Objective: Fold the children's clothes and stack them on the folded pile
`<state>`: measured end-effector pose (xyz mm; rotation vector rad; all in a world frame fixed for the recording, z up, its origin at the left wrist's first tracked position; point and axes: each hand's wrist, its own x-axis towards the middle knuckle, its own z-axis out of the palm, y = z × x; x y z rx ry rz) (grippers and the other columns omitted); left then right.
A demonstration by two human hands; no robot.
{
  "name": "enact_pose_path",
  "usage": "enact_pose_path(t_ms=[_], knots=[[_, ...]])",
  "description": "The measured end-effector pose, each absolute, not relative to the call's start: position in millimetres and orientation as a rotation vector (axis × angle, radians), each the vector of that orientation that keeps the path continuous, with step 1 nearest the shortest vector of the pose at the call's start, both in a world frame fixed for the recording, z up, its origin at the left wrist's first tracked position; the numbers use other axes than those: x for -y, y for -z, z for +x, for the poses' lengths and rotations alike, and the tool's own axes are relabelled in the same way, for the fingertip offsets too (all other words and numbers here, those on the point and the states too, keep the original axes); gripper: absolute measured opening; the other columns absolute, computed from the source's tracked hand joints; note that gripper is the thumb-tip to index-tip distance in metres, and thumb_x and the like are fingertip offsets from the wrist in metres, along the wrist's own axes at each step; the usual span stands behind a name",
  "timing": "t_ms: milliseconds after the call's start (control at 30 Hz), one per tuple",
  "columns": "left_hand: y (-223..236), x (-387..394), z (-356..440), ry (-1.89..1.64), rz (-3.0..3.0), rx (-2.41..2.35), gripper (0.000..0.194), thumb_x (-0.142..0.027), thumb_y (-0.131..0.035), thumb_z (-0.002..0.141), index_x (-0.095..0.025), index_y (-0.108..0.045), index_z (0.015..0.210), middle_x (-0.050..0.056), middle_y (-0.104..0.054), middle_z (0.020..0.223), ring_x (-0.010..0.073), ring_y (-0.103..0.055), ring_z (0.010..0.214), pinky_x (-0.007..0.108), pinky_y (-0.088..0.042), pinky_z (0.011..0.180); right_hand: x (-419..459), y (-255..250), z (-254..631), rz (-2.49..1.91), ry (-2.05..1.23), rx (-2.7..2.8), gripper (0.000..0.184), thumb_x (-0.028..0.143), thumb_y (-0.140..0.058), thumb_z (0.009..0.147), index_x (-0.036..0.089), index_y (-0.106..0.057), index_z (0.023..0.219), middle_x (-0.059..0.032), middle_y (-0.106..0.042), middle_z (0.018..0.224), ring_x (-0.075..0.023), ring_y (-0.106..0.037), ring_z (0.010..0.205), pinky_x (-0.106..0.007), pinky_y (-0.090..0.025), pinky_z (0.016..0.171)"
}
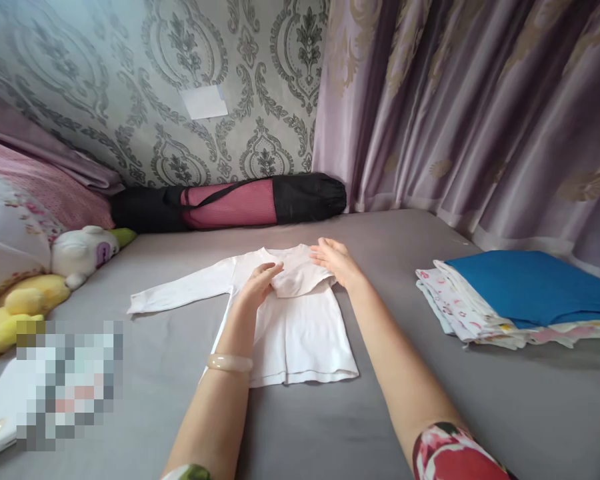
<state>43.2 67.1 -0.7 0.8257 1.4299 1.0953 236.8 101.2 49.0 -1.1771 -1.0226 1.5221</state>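
A white long-sleeved shirt [300, 340] lies spread on the grey bed sheet, its neckline away from me. One sleeve [185, 290] stretches out flat to the left. The other sleeve [300, 280] is folded inward across the chest. My left hand [263, 283] is over the chest beside the end of the folded sleeve, fingers extended and slightly curved, gripping nothing that I can see. At the shirt's right shoulder is my right hand [336, 261], its fingers stretched out along the fold. Whether the fingertips press on the cloth is hard to see.
A stack of folded clothes [535, 293] with a blue piece on top sits at the right. Plush toys [83, 253] and a partly blurred white object [10, 400] are at the left. A black and pink rolled bag [230, 203] lies along the patterned wall, near purple curtains [460, 120].
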Motion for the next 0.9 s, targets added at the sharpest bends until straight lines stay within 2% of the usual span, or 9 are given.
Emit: enact_pose_path(t_ms=[100, 233, 333, 433, 533, 633, 767, 833, 900], knots=[[-6, -61, 37, -0.937, 0.964, -1.577, 0.080, -0.039, -0.080, 0.067, -0.013, -0.045, 0.135, 0.015, -0.060, 0.118, 0.0170, -0.063, 0.087, 0.027, -0.049, 0.077, -112, -52, 261, -1.213, -1.396, 0.887, 0.016, 0.026, -0.046, 0.099, 0.015, -0.058, 0.098, -0.0117, -0.072, 0.103, -0.0113, -0.069, 0.072, -0.021, -0.054, 0.065], [-9, -58, 30, -0.784, 1.148, -1.546, 0.090, -0.024, -0.076, 0.066, -0.019, -0.034, 0.145, 0.004, -0.062, 0.092, 0.0109, -0.058, 0.062, 0.028, -0.048, 0.069, -118, -50, 283, -1.220, -1.316, 0.802, 0.015, 0.022, -0.047, 0.097, 0.016, -0.057, 0.088, -0.0071, -0.073, 0.091, -0.0099, -0.068, 0.067, -0.019, -0.052, 0.058], [-9, -59, 29, -0.789, 1.322, -1.483, 0.073, -0.016, -0.067, 0.066, -0.022, -0.049, 0.137, -0.004, -0.054, 0.071, 0.0103, -0.054, 0.058, 0.024, -0.044, 0.062, -119, -46, 288, -1.236, -1.303, 0.796, 0.015, 0.020, -0.049, 0.096, 0.016, -0.058, 0.085, -0.0048, -0.073, 0.085, -0.0096, -0.067, 0.065, -0.018, -0.052, 0.058], [-10, -64, 31, -0.924, 1.446, -1.491, 0.040, -0.021, -0.059, 0.071, -0.019, -0.069, 0.109, -0.005, -0.048, 0.059, 0.0110, -0.050, 0.056, 0.023, -0.040, 0.058, -119, -45, 289, -1.259, -1.287, 0.802, 0.014, 0.018, -0.049, 0.096, 0.016, -0.058, 0.085, -0.0038, -0.073, 0.083, -0.0089, -0.067, 0.063, -0.018, -0.051, 0.057], [-11, -71, 33, -1.263, 1.492, -1.517, 0.028, -0.028, -0.055, 0.074, -0.017, -0.074, 0.092, 0.001, -0.061, 0.072, 0.0137, -0.055, 0.069, 0.024, -0.042, 0.065, -119, -43, 287, -1.282, -1.260, 0.814, 0.013, 0.018, -0.048, 0.095, 0.016, -0.058, 0.086, -0.0036, -0.073, 0.083, -0.0084, -0.066, 0.062, -0.018, -0.051, 0.056], [-9, -76, 31, -1.486, 1.467, -1.544, 0.029, -0.030, -0.055, 0.074, -0.018, -0.074, 0.091, 0.004, -0.067, 0.090, 0.0156, -0.057, 0.080, 0.025, -0.043, 0.071, -123, -37, 283, -1.331, -1.222, 0.855, 0.013, 0.017, -0.047, 0.094, 0.016, -0.058, 0.087, -0.0050, -0.073, 0.088, -0.0081, -0.065, 0.063, -0.018, -0.051, 0.057], [-5, -77, 25, -1.489, 1.320, -1.623, 0.033, -0.033, -0.057, 0.071, -0.016, -0.074, 0.095, 0.001, -0.061, 0.071, 0.0122, -0.049, 0.061, 0.023, -0.038, 0.059, -130, -22, 277, -1.473, -1.096, 1.080, 0.020, 0.020, -0.042, 0.096, 0.015, -0.061, 0.098, -0.0093, -0.072, 0.104, -0.0111, -0.069, 0.078, -0.022, -0.053, 0.068], [-3, -75, 23, -1.466, 1.242, -1.645, 0.036, -0.033, -0.057, 0.070, -0.014, -0.073, 0.096, -0.002, -0.053, 0.059, 0.0101, -0.040, 0.052, 0.022, -0.032, 0.052, -133, -13, 273, -1.562, -0.942, 1.317, 0.026, 0.020, -0.039, 0.096, 0.014, -0.063, 0.105, -0.0113, -0.070, 0.113, -0.0144, -0.068, 0.095, -0.027, -0.052, 0.082], [-2, -73, 22, -1.431, 1.191, -1.658, 0.040, -0.032, -0.056, 0.069, -0.012, -0.072, 0.099, -0.005, -0.045, 0.052, 0.0087, -0.034, 0.046, 0.022, -0.026, 0.048, -131, -6, 267, -1.630, -0.746, 1.609, 0.032, 0.020, -0.038, 0.096, 0.013, -0.063, 0.115, -0.0136, -0.066, 0.122, -0.0174, -0.062, 0.112, -0.031, -0.045, 0.097]])
